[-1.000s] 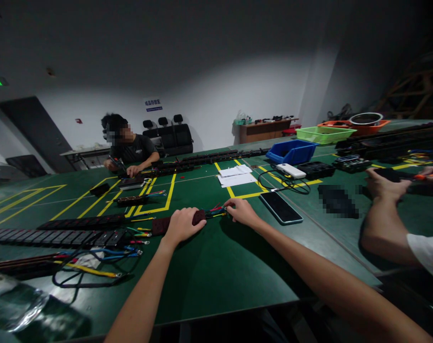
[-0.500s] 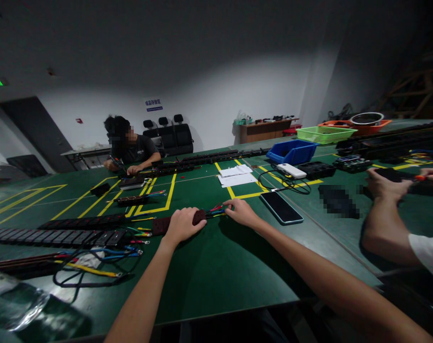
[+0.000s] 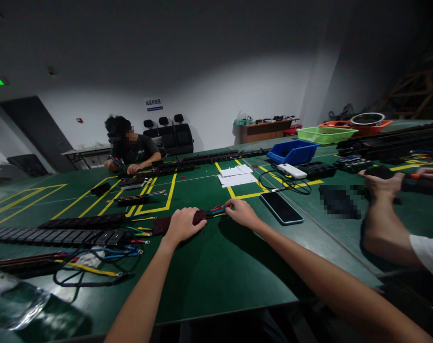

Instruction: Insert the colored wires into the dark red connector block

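Note:
My left hand (image 3: 183, 225) is wrapped over a dark reddish-brown block (image 3: 161, 225) lying on the green table (image 3: 198, 276); the hand covers its middle. From the block's right end comes a short bundle of coloured wires (image 3: 215, 211), red, blue, green and yellow. The fingers of my right hand (image 3: 240, 212) pinch the far ends of these wires, and the fingertips hide the tips. To the left of my left hand lie black segmented strips (image 3: 76, 236) with coloured leads ending in ring terminals (image 3: 145, 242).
A smartphone (image 3: 282, 207) lies right of my right hand, with papers (image 3: 237, 176) behind. Farther back stand a blue bin (image 3: 292, 151) and a green tray (image 3: 327, 135). A co-worker's hand (image 3: 384, 183) holds a dark part at right; another person (image 3: 134, 147) sits across.
My hands stay almost where they were, the right fingers shifting very slightly along the wires. The co-worker's hand at the right has moved a little to the left.

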{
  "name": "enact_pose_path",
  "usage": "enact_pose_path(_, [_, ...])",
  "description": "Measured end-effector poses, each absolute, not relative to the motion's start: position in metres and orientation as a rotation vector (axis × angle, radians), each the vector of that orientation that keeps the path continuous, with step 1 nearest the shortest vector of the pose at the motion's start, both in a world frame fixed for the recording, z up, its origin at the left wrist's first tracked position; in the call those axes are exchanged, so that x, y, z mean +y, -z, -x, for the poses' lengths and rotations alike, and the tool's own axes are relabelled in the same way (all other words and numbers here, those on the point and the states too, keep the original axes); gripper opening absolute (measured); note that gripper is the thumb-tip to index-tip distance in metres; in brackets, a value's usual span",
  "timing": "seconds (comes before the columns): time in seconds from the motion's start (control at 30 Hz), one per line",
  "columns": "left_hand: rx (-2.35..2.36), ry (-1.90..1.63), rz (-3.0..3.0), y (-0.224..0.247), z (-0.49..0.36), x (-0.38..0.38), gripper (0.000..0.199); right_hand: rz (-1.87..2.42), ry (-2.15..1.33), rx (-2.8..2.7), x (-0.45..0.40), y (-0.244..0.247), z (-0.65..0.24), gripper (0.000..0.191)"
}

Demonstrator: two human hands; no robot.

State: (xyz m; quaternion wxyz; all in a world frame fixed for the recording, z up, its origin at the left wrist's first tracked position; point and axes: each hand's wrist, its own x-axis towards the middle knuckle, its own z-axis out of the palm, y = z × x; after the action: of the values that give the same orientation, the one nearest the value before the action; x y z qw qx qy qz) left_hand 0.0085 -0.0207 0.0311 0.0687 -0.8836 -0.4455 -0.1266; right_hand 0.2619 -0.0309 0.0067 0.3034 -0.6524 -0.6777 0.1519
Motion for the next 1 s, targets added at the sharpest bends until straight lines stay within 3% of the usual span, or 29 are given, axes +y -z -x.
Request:
enact_pose_path(0.5, [-1.315,0.381,2.622,-0.0282,-0.0072,-0.0187,0.044,1.554,-0.85,-1.675,-0.033,-0.0061,-0.2611,0.046])
enact_pose_path(0.8, [-1.312,0.387,2.623,-0.0275,-0.0068,-0.0184,0.045,1.488,-0.94,-1.595,-0.0354,-0.0109,-0.26,0.049])
enact_pose_path(1.0, [-1.33,0.367,2.606,-0.028,-0.0063,-0.0185,0.046,1.419,-1.05,-1.62,-0.0359,-0.0083,-0.2578,0.064])
